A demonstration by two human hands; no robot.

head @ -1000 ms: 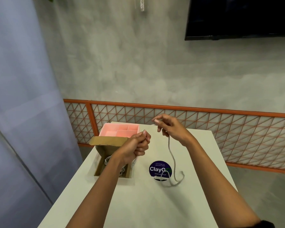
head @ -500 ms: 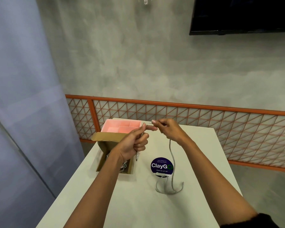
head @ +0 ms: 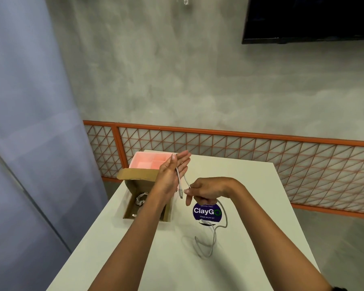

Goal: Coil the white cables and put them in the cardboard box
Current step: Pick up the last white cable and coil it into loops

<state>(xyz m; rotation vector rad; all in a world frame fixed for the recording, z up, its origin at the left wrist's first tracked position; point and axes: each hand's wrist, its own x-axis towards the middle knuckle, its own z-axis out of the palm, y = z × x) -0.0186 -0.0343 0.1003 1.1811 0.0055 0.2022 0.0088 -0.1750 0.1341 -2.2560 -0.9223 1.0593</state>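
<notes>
Two hands are up over the pale, smooth worktop (head: 229, 269). My left hand (head: 170, 175) stands on edge, its fingers (head: 184, 159) straight and released, and the thin white cable (head: 214, 238) lies down across its palm, the small plug end hanging by the heel of the hand. My right hand (head: 208, 191) is lower and just beside it, fingers (head: 188, 198) clenched in a pinch on the same cable; from that pinch the round cord sags in a soft curve, crosses the dark circular sticker (head: 207, 211) and ends in a loose open loop flat on the worktop. The brown cardboard box (head: 138, 175) sits near the left edge, its flap folded back and its top open; inside I can make out coiled cables (head: 141, 199), pale against the matte card. My left forearm passes over the box's right wall and covers part of the opening. Touching the box on its far side is a glossy pink tray (head: 147, 163) with square compartments, close to the far edge. Bare surface runs from the loop toward me and out to the right edge. Beyond stand an orange railing (head: 240, 148) with a triangular lattice, a rough grey concrete wall (head: 177, 80), a dark screen (head: 309, 17) high on the right, and a plain blue-grey panel (head: 29, 122) on the left.
</notes>
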